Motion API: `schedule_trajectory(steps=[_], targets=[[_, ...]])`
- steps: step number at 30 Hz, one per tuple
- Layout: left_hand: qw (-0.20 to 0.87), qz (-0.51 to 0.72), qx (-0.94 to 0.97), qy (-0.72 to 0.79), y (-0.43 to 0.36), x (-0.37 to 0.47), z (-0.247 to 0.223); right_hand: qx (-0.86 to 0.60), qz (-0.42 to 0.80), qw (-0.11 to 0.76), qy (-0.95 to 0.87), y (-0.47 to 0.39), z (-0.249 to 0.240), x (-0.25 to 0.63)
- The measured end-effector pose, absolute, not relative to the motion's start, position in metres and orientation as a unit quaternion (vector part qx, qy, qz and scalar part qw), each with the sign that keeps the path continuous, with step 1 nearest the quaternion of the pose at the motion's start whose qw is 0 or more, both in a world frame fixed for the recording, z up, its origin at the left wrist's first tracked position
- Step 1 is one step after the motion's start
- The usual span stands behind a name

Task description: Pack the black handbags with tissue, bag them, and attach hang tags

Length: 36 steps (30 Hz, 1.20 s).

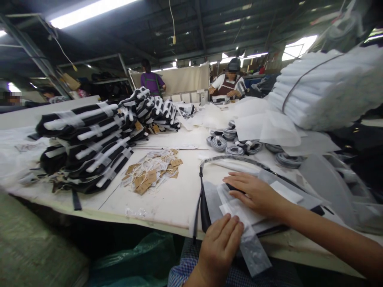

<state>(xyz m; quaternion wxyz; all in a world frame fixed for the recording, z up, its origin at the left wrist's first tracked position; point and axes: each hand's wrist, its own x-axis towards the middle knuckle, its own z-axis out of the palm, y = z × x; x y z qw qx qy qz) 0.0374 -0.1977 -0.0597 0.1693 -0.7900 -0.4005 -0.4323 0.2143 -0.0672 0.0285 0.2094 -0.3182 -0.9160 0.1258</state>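
A black bag (206, 207) with a long strap (236, 158) lies at the table's front edge, largely covered by translucent sheets. Across it runs a strip of translucent wrapping (254, 255), its lower end hanging over the edge. My left hand (220, 245) has its fingers bent together over the strip's left side; its thumb is hidden. Farther up, my right hand (254, 193) rests on the sheets with fingers stretched out. Under those fingers shows a small dark part I cannot make out. A folded white sheet (286, 192) lies beside my right wrist.
Wrapped black bags (89, 151) are stacked at left. A heap of brown tags (152, 171) lies mid-table. Coiled grey straps (218, 142) sit behind the bag. White foam bundles (323, 87) rise at right. Two people (230, 81) (152, 81) are across the table.
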Motion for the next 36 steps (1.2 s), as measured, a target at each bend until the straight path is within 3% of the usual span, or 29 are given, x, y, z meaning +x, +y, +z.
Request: schedule_trajectory(steps=[4, 11, 14, 19, 21, 24, 28, 36], targets=[[0.178, -0.442, -0.782, -0.402, -0.196, 0.037, -0.06, -0.333, 0.178, 0.05, -0.924, -0.042, 0.016, 0.193], [0.186, -0.442, -0.781, -0.399, -0.195, 0.038, -0.059, -0.304, 0.216, 0.02, -0.928, -0.024, 0.013, 0.167], [0.18, -0.431, -0.794, -0.389, -0.19, 0.03, -0.057, -0.318, 0.228, 0.049, -0.919, -0.023, 0.021, 0.174], [0.118, -0.406, -0.813, -0.4, -0.165, 0.007, -0.056, -0.346, 0.145, 0.305, -0.875, -0.072, 0.038, 0.219], [0.096, -0.4, -0.814, -0.411, -0.153, 0.0, -0.058, -0.288, 0.099, 0.352, -0.885, -0.1, 0.031, 0.24], [0.074, -0.393, -0.811, -0.427, -0.143, -0.004, -0.061, -0.191, 0.051, 0.293, -0.935, -0.133, -0.003, 0.261], [0.073, -0.379, -0.821, -0.421, -0.142, -0.004, -0.06, -0.164, 0.002, 0.176, -0.971, -0.15, -0.054, 0.264], [0.102, -0.352, -0.836, -0.409, -0.143, -0.006, -0.052, -0.139, -0.025, 0.283, -0.949, -0.152, -0.067, 0.234]])
